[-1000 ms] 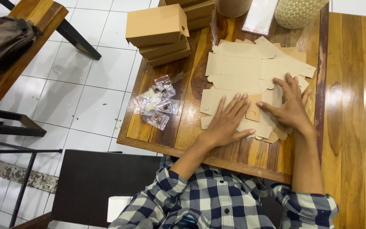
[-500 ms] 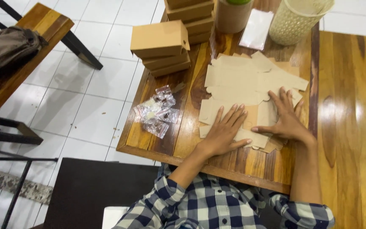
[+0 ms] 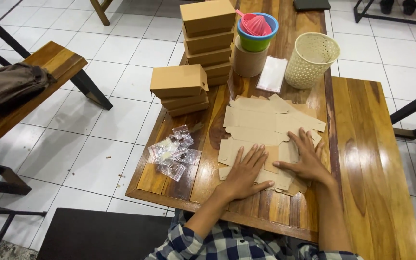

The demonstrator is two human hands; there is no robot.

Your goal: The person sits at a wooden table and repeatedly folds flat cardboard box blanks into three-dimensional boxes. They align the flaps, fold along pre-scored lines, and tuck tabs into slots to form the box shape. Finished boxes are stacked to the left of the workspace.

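Observation:
Several flat brown cardboard box blanks [image 3: 261,123] lie spread in a loose pile on the wooden table [image 3: 208,173]. My left hand [image 3: 246,173] rests flat, fingers spread, on the near blanks. My right hand [image 3: 305,156] lies palm down on the right side of the pile, thumb pointing left toward the other hand. Neither hand grips anything. Left of the pile sit a few small clear plastic packets [image 3: 172,153].
Folded brown boxes stand in two stacks, a short one [image 3: 179,89] at the table's left edge and a taller one [image 3: 208,41] behind. A cardboard tube with coloured cups [image 3: 253,43], a white packet [image 3: 272,73] and a cream basket [image 3: 310,58] stand at the back. A bench with a bag [image 3: 8,84] is on the left.
The camera view has tilted up, showing more of the table's far end. Both hands stay flat on the blanks, the right one slightly nearer the left.

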